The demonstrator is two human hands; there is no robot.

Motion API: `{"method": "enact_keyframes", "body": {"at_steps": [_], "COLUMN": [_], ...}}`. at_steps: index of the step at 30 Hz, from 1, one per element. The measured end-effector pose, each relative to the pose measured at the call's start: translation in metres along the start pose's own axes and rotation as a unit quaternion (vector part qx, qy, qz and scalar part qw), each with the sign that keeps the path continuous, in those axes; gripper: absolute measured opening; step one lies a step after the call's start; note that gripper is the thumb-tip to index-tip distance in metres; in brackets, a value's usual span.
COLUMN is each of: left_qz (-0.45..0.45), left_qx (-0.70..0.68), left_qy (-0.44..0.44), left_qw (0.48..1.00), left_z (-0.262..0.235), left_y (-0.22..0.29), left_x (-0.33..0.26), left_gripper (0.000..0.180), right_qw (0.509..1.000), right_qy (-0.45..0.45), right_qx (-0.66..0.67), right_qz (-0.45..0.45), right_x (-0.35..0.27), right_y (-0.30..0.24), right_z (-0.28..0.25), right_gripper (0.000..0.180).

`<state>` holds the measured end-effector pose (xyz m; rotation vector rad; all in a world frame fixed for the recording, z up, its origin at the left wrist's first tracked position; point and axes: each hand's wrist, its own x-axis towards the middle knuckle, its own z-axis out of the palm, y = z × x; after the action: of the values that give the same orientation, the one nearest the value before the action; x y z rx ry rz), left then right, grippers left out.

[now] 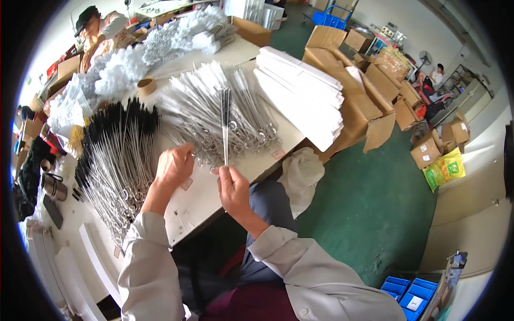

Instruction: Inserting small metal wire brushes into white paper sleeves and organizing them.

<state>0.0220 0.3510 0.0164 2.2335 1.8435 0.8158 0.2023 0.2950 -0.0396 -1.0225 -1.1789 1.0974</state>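
In my right hand [234, 192] a small bundle of thin wire-handled brushes [225, 117] stands upright, its dark bristles at the top and its lower ends gripped between thumb and fingers. My left hand [175, 165] is closed beside it, fingers curled in; whatever they may hold is hidden. To its left lies a large heap of black-bristled wire brushes [115, 155], with looped handle ends toward me. Behind both hands spreads a heap of white-bristled wire brushes [206, 101], their ring ends facing the near table edge.
The white table [187, 214] carries a tape roll [146, 86], clear plastic bags [182, 35], a stack of white sheets [300, 91] and a metal cup [53, 186]. An open cardboard box [348, 96] stands to the right. Across the table sits another person [110, 27].
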Motion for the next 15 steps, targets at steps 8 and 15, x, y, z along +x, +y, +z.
{"method": "enact_keyframes", "body": {"at_steps": [8,15], "left_qz": [-0.013,-0.04], "left_qx": [0.031,0.098], "left_qy": [-0.043,-0.056], "left_qw": [0.998,0.993], "left_z": [-0.026,-0.036], "left_y": [0.023,0.019], "left_x": [-0.007,-0.011], "left_gripper": [0.007,0.011], "right_qw": [0.998,0.998], "right_qy": [0.006,0.01], "right_qx": [-0.013,-0.036], "right_qz": [-0.053,-0.059], "right_x": [0.003,0.006], "right_y": [-0.002,0.004], "right_z": [0.005,0.005], "right_gripper": [0.032,0.033]}}
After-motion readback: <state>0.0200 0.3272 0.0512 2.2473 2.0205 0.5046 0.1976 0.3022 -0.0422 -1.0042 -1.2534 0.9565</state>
